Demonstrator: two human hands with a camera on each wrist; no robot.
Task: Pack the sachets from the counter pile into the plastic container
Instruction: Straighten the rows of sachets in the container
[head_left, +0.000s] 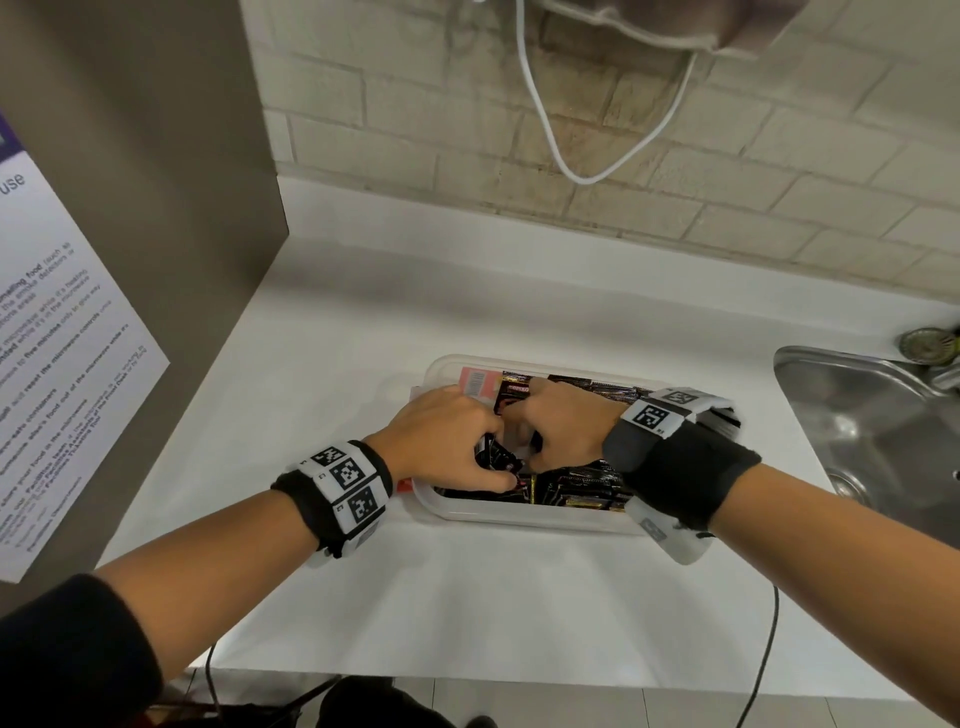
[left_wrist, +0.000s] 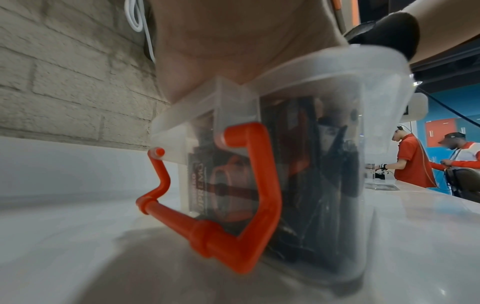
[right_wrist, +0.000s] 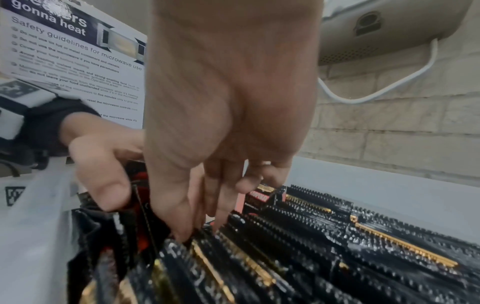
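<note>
Plastic container (head_left: 524, 519), on table (head_left: 467, 597) left of sink (head_left: 872, 426), nearly full. Your left hand (head_left: 447, 441) pinches 1 sachet (head_left: 498, 457) over it; your right hand (head_left: 566, 426) parts packed rows with straight fingers (right_wrist: 182, 216). Risk: forcing buckles neighbouring sachets.

One clear plastic container (head_left: 524, 517) stood on one white counter (head_left: 467, 597). It carried one orange handle (left_wrist: 262, 185) on its end wall. Black sachets (right_wrist: 324, 242) stood packed on edge inside, too many and too tightly overlapped to count; one pink-backed sachet (head_left: 478, 383) showed among them at the far end. Two hands were in the container: one left hand (head_left: 441, 436) and one right hand (head_left: 571, 421). Two wristbands with black-and-white markers, one per wrist. One steel sink (head_left: 872, 431), one white cable (head_left: 550, 135), one printed notice (head_left: 57, 374). Two people in orange shirts (left_wrist: 413, 162) stood in the background.
</note>
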